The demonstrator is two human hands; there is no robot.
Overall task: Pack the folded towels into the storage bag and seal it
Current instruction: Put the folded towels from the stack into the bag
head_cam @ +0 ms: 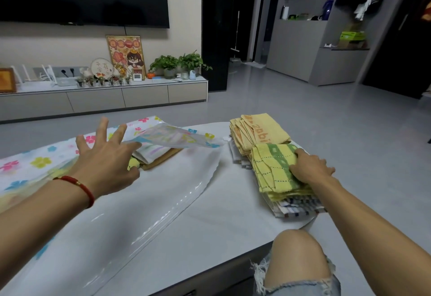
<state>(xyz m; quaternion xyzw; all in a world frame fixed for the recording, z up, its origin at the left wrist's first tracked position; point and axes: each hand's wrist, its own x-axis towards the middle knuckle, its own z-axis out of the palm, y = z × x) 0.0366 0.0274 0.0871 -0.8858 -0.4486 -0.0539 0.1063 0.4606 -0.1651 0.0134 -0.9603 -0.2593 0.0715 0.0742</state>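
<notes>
A bare knee (299,260) is seen nearest the camera, raised at the edge of the white table (233,221). On the right hand (311,170), the fingers are curled closed over the near edge of the yellow-and-green towel (272,167), apparently so that it can be lifted off the near stack (293,204); a second pile of yellow towels (258,132) lies just behind it. On the left hand (107,158), the fingers are spread open and nothing is gripped; the hand is held above the mouth of the flower-printed storage bag (35,163), probably to keep it accessible. The clear upper flap (177,138) is raised, and several folded towels (156,156) are already seen inside. The bag is unsealed, and packing is judged partly done.
</notes>
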